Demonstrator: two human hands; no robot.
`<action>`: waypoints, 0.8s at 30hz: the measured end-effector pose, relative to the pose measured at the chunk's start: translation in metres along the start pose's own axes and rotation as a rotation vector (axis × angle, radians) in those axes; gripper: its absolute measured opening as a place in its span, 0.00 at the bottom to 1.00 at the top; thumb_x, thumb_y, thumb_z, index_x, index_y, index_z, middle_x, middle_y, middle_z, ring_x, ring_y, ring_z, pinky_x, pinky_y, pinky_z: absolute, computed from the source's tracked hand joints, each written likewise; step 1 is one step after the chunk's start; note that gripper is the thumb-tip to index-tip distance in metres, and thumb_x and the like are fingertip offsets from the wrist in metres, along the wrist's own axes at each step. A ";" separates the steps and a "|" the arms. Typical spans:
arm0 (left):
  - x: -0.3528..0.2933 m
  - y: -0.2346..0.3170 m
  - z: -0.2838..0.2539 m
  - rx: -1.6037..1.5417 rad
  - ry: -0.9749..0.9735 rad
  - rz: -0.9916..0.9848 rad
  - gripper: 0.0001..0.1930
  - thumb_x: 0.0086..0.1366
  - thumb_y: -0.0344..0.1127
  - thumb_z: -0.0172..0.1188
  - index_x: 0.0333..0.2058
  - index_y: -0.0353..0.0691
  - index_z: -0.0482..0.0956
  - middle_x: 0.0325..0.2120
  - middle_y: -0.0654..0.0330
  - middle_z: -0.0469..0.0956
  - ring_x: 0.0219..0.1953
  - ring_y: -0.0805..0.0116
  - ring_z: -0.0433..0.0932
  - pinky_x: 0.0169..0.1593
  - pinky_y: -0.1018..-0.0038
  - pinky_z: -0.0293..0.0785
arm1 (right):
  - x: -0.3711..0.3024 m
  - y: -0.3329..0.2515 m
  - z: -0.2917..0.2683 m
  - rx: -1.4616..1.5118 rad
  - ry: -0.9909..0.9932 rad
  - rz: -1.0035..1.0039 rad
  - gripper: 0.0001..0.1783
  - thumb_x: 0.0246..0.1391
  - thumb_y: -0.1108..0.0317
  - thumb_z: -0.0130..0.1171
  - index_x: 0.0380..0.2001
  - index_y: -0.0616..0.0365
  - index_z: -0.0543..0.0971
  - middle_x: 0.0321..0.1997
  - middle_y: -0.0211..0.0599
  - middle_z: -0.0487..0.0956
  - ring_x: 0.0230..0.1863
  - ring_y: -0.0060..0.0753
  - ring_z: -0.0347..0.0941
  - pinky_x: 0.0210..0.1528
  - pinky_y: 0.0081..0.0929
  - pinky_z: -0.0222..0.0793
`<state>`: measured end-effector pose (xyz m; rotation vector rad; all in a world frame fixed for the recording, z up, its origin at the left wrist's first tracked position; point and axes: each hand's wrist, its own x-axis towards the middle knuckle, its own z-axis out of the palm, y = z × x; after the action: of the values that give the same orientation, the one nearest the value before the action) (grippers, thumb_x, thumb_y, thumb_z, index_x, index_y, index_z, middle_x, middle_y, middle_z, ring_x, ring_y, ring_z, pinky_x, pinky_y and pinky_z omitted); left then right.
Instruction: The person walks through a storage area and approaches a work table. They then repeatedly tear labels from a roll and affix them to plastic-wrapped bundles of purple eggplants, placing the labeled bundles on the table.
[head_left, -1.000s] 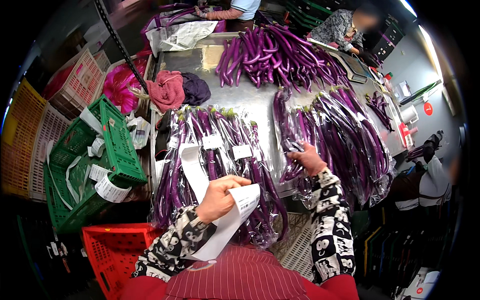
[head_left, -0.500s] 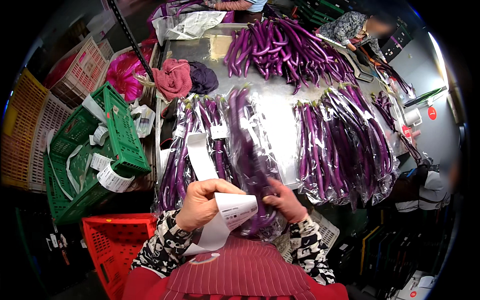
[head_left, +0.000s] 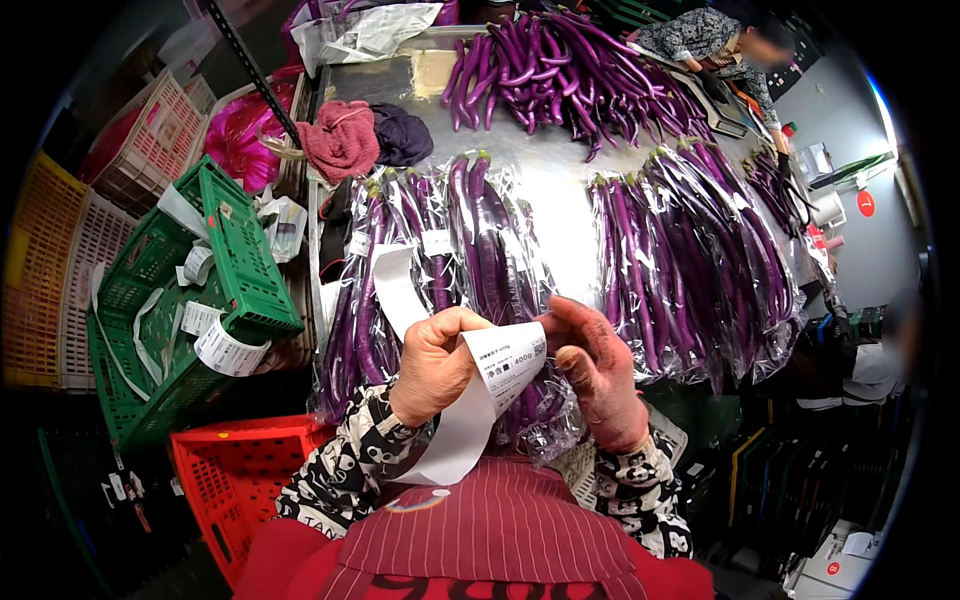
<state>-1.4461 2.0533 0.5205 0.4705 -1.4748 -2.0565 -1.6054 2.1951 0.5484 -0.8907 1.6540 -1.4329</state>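
My left hand (head_left: 440,365) is closed on a strip of white printed labels (head_left: 455,435). The strip curls down to my apron, and another length stretches up over the bagged eggplants. At the strip's right end is my right hand (head_left: 605,385), its thumb apart from the fingers and a fingertip by the label's corner; whether it touches is hard to tell. A clear bag of long purple eggplants (head_left: 485,240) lies in front of me, its lower end partly hidden beneath the labels and hands. More bagged eggplants (head_left: 360,290) lie to its left.
Several bagged eggplants (head_left: 690,270) lie at the right, with a loose heap (head_left: 570,75) farther back on the metal table (head_left: 570,225). A pink cloth (head_left: 340,140), green crate (head_left: 265,270) and red crate (head_left: 235,480) are on the left. A co-worker (head_left: 690,40) is at the far right.
The eggplant bag that was in my right hand now lies on the table. My right hand has let go of it and moved to the end of the label strip.
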 end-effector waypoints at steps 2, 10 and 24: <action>0.001 0.002 0.001 0.042 -0.003 0.027 0.08 0.66 0.34 0.61 0.34 0.34 0.78 0.29 0.65 0.79 0.32 0.81 0.77 0.36 0.82 0.75 | 0.000 -0.006 0.014 0.016 0.018 -0.008 0.31 0.57 0.59 0.64 0.57 0.66 0.69 0.46 0.38 0.77 0.45 0.23 0.73 0.49 0.22 0.70; 0.006 -0.010 -0.005 0.227 0.036 0.096 0.12 0.66 0.36 0.62 0.25 0.37 0.74 0.23 0.70 0.74 0.26 0.85 0.69 0.28 0.83 0.66 | 0.012 -0.006 0.038 -0.005 0.063 -0.125 0.15 0.57 0.65 0.64 0.42 0.66 0.78 0.36 0.30 0.75 0.37 0.19 0.70 0.39 0.18 0.68; 0.024 -0.017 -0.034 0.626 -0.133 0.286 0.08 0.52 0.27 0.61 0.20 0.35 0.70 0.24 0.55 0.76 0.27 0.59 0.77 0.31 0.69 0.71 | 0.155 0.041 0.005 0.038 0.022 0.010 0.08 0.59 0.68 0.60 0.37 0.63 0.78 0.28 0.23 0.75 0.29 0.14 0.66 0.33 0.14 0.64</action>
<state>-1.4488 2.0169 0.4944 0.3314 -2.1300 -1.4040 -1.6750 2.0616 0.4918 -0.8468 1.6395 -1.4671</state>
